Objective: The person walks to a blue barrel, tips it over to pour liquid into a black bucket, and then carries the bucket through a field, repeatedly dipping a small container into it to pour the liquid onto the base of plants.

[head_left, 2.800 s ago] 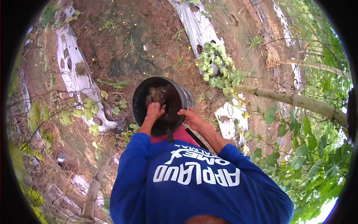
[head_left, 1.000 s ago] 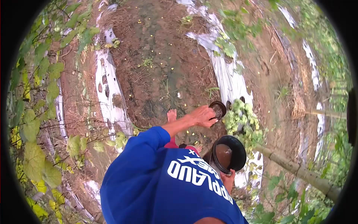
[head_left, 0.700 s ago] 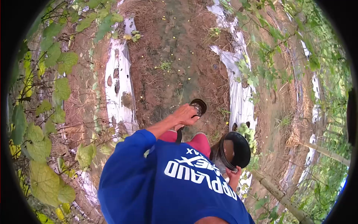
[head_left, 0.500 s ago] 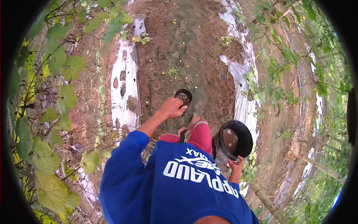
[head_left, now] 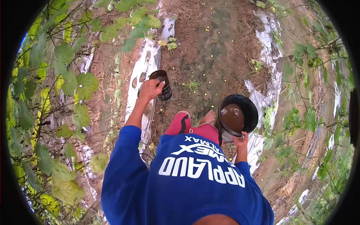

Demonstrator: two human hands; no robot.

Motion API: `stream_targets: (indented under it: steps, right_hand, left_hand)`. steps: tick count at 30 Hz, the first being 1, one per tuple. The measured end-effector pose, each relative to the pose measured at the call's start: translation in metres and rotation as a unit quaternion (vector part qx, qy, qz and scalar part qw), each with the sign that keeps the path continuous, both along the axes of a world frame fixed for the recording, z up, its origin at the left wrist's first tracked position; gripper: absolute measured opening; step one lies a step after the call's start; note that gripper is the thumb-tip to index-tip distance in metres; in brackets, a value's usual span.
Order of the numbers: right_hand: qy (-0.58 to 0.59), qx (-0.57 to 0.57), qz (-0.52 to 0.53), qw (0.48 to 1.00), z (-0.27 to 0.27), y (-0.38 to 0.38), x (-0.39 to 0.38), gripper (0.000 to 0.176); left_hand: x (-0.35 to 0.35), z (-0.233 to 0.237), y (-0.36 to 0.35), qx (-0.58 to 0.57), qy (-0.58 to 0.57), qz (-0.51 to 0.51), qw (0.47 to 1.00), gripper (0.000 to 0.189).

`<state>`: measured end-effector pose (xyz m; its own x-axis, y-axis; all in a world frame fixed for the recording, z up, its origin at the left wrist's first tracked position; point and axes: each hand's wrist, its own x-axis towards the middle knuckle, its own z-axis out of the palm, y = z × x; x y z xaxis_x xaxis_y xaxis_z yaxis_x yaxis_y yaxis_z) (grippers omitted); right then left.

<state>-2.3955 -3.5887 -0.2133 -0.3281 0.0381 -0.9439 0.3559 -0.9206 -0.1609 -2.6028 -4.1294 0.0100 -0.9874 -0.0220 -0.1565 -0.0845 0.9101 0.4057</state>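
Note:
My left hand [head_left: 150,90] is closed around the rim of a small dark cup [head_left: 165,91], held over the edge of the white plastic strip on the left. The cup is tilted and its contents are hard to make out. On the right, my right hand [head_left: 240,140] grips the near rim of a black bucket [head_left: 251,111]. Brown liquid [head_left: 233,118] with pale patches of foam or reflection lies inside it. The bucket hangs beside my right leg.
White plastic strips [head_left: 272,67] run along both sides of the dirt path [head_left: 213,63]. Leafy vines [head_left: 65,112] crowd the left, with more green growth [head_left: 300,120] on the right. My bare foot [head_left: 208,116] stands on the path among small yellow specks.
My left hand has swung left and forward with the cup, from over the path to the left plastic strip. The bucket stays in my right hand, and my legs have shifted.

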Motion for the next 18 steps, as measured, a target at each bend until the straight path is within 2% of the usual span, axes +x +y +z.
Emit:
stream_targets:
  steps: [4,7,9,13,14,17,18]
  right_hand:
    - [0.006,0.019,0.030,0.999,0.011,-0.004,-0.076,0.056]
    - [0.000,0.037,0.046,0.998,0.022,-0.002,-0.115,0.061]
    - [0.029,0.006,0.069,0.997,0.024,0.000,-0.140,0.062]
    - [0.001,-0.006,0.110,0.994,0.041,-0.002,-0.181,0.062]
    - [-0.038,0.022,0.100,0.994,0.050,-0.011,-0.192,0.061]
    - [-0.028,0.057,0.031,0.997,0.066,-0.031,-0.214,0.060]
    - [-0.026,0.013,0.044,0.999,0.065,-0.026,-0.217,0.059]
  left_hand:
    - [-0.073,-0.004,-0.031,-0.022,-0.030,0.018,0.999,0.047]
    - [-0.130,-0.027,-0.059,-0.043,-0.051,0.020,0.998,0.048]
    - [-0.166,-0.039,-0.076,-0.047,-0.083,0.011,0.995,0.051]
    - [-0.225,-0.059,-0.097,-0.065,-0.137,0.013,0.988,0.049]
    - [-0.239,-0.087,-0.115,-0.066,-0.158,0.016,0.985,0.047]
    - [-0.265,-0.106,-0.129,-0.059,-0.218,0.007,0.974,0.046]
    - [-0.272,-0.104,-0.130,-0.066,-0.236,0.003,0.970,0.047]
